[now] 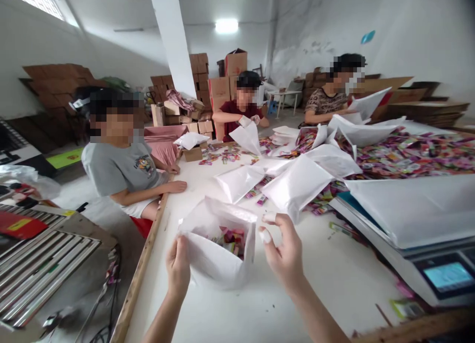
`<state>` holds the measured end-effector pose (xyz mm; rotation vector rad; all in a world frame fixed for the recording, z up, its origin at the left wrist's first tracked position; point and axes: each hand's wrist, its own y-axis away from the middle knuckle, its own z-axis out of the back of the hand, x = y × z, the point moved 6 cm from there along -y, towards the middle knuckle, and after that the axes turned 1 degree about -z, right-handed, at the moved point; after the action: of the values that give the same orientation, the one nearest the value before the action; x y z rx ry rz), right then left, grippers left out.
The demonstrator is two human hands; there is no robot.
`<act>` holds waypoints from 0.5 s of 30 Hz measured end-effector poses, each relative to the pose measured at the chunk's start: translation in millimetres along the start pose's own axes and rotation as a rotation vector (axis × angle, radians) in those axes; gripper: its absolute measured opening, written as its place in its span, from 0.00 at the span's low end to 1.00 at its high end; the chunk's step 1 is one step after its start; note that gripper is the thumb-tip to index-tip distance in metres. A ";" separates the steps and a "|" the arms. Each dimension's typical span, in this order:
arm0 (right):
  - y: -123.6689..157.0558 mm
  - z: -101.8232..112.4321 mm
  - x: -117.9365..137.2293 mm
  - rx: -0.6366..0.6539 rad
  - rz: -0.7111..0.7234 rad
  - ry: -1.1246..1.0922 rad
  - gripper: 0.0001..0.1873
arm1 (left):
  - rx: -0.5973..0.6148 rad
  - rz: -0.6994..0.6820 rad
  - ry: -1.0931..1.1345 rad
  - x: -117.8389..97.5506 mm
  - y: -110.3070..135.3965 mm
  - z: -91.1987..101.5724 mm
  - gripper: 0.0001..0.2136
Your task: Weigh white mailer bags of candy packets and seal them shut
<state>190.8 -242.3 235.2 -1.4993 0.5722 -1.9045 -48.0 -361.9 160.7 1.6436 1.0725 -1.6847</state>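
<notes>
An open white plastic bag (213,259) stands on the table in front of me, its mouth tilted toward me. Small colourful packets (233,240) show inside it. My left hand (178,266) pinches the bag's left rim between thumb and fingers. Just right of the bag, my right hand (284,251) is raised with thumb and forefinger apart and nothing between them. White coverings wrap the tips of that thumb and forefinger. Its fingertips are close to the bag's right rim but appear apart from it.
More white bags (297,182) lie across the table (267,308). Packets are heaped (415,152) at the right. A scale (445,273) bearing a white bag (411,209) stands near right. Three people sit around the table. A roller conveyor (48,269) is at the left.
</notes>
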 end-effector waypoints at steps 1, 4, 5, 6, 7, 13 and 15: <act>-6.2 -3.4 13.0 0.051 0.130 0.049 0.16 | -0.011 0.036 0.053 2.5 0.9 1.3 0.17; -24.5 -29.5 24.7 0.295 0.299 0.231 0.15 | -0.013 0.111 0.171 5.4 6.9 3.4 0.18; -31.7 -36.1 22.3 0.306 0.273 0.306 0.14 | -0.008 0.128 0.196 4.8 9.5 3.8 0.17; -38.4 -39.8 21.1 0.268 0.230 0.368 0.13 | -0.003 0.138 0.213 3.5 12.2 4.2 0.16; -43.1 -42.7 23.2 0.216 0.196 0.396 0.12 | 0.004 0.143 0.225 1.8 14.7 4.5 0.15; -22.5 -99.2 81.7 0.461 0.269 0.190 0.06 | -0.020 0.093 0.230 -3.4 23.5 8.0 0.16; -18.2 -118.1 90.0 0.516 0.263 0.191 0.11 | -0.044 0.093 0.209 -1.0 23.8 10.6 0.19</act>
<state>59.8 -299.5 279.4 -0.8773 0.3058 -1.8161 -33.9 -383.6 157.1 1.8424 1.1027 -1.4453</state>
